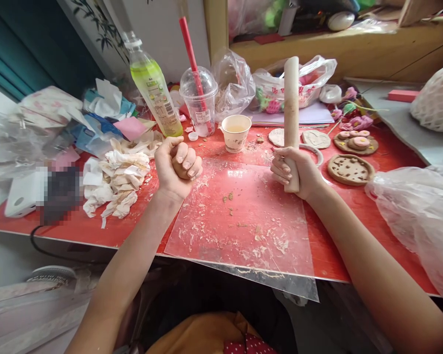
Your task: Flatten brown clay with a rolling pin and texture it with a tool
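- Straight to the right hand (306,168), fingers and thumb clamped round the lower end of a long, pale, smooth cylindrical rod (291,108), its top pointing up, perhaps to keep it off whatever lies beneath
- Over to the left hand (171,173), curled shut round a small, rounded brown lump (180,170), only part of it peeping out, so the grip looks meant to hold something soft in the palm
- Between them, a clear, thin plastic sheet (214,216) lies on the glossy red worktop (332,241), presumably there to catch mess, and what a scatter of pale flakes and dark crumbs it carries
- Just behind it, a small white paper cup (236,140) of pale yellowish liquid, within easy reach, it seems
- Off right, a round brown disc with a pale, dark-spotted face (350,169) lies flat, apparently parked out of the way, and a heap of crumpled white tissues (120,177) sits left
- Now the pose: both forearms stretch forward from the near edge, well apart, left fist knuckles facing inward, right wrist angled in behind the rod
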A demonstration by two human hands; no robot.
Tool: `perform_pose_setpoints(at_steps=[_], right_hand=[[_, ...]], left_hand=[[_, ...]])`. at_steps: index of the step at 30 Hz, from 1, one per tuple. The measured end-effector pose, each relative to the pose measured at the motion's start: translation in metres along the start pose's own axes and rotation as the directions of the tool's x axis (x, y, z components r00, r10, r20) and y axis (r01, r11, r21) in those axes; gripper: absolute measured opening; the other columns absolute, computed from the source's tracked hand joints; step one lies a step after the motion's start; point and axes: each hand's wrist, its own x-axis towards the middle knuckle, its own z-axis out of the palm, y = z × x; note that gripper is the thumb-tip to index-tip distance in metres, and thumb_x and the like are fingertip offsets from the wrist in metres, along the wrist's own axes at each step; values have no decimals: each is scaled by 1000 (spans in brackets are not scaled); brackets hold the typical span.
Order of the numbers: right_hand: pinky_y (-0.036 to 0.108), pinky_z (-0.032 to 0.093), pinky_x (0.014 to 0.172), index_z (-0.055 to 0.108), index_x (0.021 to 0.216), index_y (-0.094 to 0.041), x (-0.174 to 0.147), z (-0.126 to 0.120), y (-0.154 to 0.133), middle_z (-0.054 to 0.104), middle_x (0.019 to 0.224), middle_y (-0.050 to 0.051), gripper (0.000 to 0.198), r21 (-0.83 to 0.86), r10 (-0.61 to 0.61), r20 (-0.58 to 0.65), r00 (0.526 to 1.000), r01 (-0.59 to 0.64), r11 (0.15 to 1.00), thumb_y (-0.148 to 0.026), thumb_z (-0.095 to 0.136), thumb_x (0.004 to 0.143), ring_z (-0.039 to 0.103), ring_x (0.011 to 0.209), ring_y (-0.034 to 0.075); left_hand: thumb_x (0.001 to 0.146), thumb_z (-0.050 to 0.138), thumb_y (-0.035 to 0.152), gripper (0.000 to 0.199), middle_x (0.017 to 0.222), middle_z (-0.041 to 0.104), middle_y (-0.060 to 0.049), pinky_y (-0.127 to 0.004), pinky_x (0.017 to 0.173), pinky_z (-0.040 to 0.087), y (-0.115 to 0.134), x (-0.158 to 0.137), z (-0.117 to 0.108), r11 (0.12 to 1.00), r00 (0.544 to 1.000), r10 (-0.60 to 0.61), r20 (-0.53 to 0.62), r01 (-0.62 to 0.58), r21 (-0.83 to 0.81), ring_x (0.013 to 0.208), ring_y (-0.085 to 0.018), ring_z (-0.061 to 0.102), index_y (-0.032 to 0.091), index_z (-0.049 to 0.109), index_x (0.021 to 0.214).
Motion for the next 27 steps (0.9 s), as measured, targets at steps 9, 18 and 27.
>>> perform_pose_setpoints(at_steps=[9, 18, 27], right_hand=[[23, 16, 30, 38, 51, -21, -1, 1, 0, 32, 40, -5, 28, 45, 3, -7, 1000, -2, 999, -19, 57, 72, 23, 33, 6], [24, 17, 29, 37, 53, -22, 0, 1, 0, 33, 39, -6, 27, 46, 20, -12, 1000, -19, 999, -20, 57, 72, 22, 33, 6], [22, 17, 30, 36, 54, -21, -1, 1, 1, 33, 39, -6, 28, 55, 8, -8, 1000, -7, 998, -20, 57, 72, 23, 33, 5]], left_hand=[[88, 47, 35, 22, 77, 66, -2, -15, 45, 45, -6, 3, 7, 997, 999, 31, -35, -29, 71, 52, -5, 56, 19, 62, 87], [85, 50, 31, 20, 78, 66, 0, -13, 47, 46, -5, 6, 2, 998, 991, 61, -123, -61, 1, 59, -6, 58, 19, 58, 72], [85, 44, 39, 55, 37, 26, 4, -20, 32, 20, -5, -2, 5, 964, 989, 145, -13, -138, 228, 31, -4, 28, 17, 25, 39]])
